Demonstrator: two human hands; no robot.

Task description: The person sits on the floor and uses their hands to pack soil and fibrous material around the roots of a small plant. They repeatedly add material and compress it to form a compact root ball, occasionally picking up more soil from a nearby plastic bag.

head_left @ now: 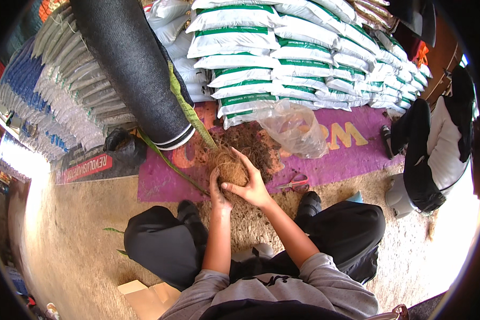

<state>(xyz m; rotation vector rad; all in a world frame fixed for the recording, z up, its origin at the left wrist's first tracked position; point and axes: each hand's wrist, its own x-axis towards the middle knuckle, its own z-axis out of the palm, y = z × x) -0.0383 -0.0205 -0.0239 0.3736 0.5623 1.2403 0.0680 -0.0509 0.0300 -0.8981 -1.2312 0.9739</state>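
Between my two hands sits a round, brown, fibrous root ball (230,169). From its top a long green leaf (193,118) with yellowish edges rises up and to the left. My left hand (218,191) cups the ball's left side. My right hand (250,183) wraps its right side, the thumb lying across the front. Loose dark soil and fibre (253,144) lie heaped behind the ball on a purple printed sheet (336,169). Another long green leaf (178,172) stretches across the sheet left of my hands. Red-handled scissors (297,183) rest to the right.
Stacked white and green sacks (304,58) stand behind the sheet. A large black roll (130,64) leans in from the upper left, near a black plastic bag (125,145). A clear plastic bag (296,130) lies beyond the soil. Another person (437,144) sits at the right. Cardboard (146,298) lies lower left.
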